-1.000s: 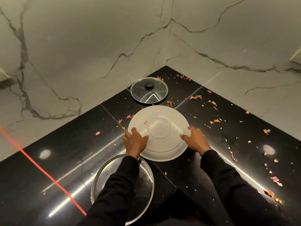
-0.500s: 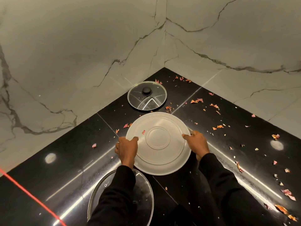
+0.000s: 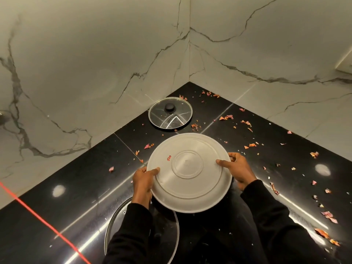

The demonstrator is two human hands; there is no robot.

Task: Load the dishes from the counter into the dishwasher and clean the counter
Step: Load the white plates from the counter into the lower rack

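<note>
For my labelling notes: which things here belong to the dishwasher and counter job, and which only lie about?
Job: steel plate held by left hand and right hand; small glass lid; large glass lid; peel scraps on the counter.
Lying about: marble wall; red line.

Head-worn view, down toward counter point(image 3: 80, 178).

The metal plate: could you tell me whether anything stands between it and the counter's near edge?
Only the large glass lid, flat on the counter under the left forearm, just nearer than the metal plate. The left hand and right hand hold the plate's rim, apparently clear above the lid. The dishwasher is out of view.
</note>
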